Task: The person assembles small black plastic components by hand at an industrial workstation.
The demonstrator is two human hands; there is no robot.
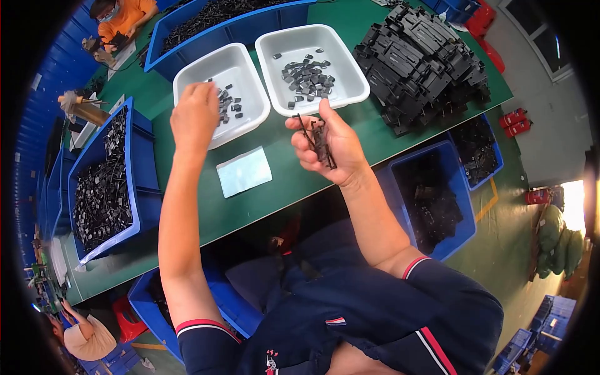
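My left hand (195,117) is over the left edge of a white plastic tub (253,119), fingers bent and drawn together. Whatever they may pinch is hidden behind the knuckles. Small black plastic pieces (235,107) lie loose in that tub beside the fingers. My right hand (340,140) is turned palm up in front of a second white tub (356,94), its fingers curled around a thin black plastic frame part (322,145). More small black clip-like pieces (307,78) are heaped in the second tub.
Black moulded parts (425,62) are stacked high at the right of the green table (206,215). Blue bins (145,175) full of black parts stand left, behind and below right. A pale blue sheet (245,172) lies before the tubs. A person in orange (125,15) works across the table.
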